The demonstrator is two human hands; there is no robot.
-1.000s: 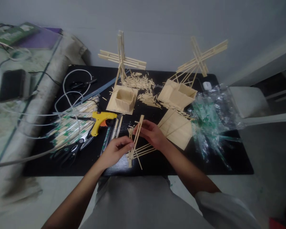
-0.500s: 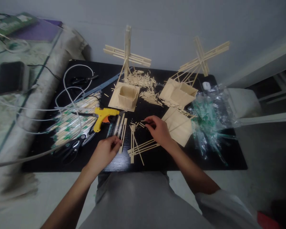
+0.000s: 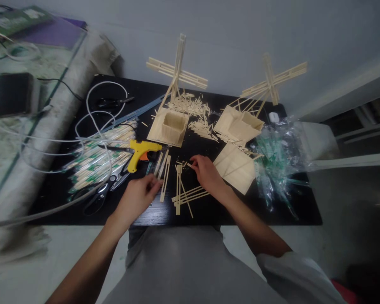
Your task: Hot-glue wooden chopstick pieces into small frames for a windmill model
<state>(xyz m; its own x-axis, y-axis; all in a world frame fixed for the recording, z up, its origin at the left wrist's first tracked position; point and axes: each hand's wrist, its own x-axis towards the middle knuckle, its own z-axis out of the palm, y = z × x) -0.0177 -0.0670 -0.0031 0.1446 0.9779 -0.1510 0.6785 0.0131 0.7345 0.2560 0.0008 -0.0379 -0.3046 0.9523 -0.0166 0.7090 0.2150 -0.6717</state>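
Observation:
My right hand (image 3: 207, 175) is closed in a pinch at a short piece of wooden stick (image 3: 189, 165), beside a few other cut bits (image 3: 181, 163). My left hand (image 3: 141, 192) has curled fingers by a narrow frame of glued sticks (image 3: 165, 179) and a clear ruler (image 3: 158, 165); what its fingertips hold, if anything, is hidden. Between my hands a second stick frame (image 3: 178, 190) lies with a loose stick (image 3: 186, 196) across it. A third stick frame (image 3: 191, 194) lies sideways, its right end near my right wrist.
A yellow glue gun (image 3: 141, 152) and scissors (image 3: 101, 196) lie left, beside bagged sticks (image 3: 104, 156) and a white cable (image 3: 88, 105). Two windmill-like stick models (image 3: 167, 126) (image 3: 239, 122) stand behind, with a heap of cut sticks (image 3: 191, 105). A wooden panel (image 3: 236, 166) and plastic wrappers (image 3: 275, 160) are right.
The view has shifted slightly. My left hand has drawn back a little from the narrow stick frame. My right hand stays by the small cut pieces, with a short piece now showing at its fingertips.

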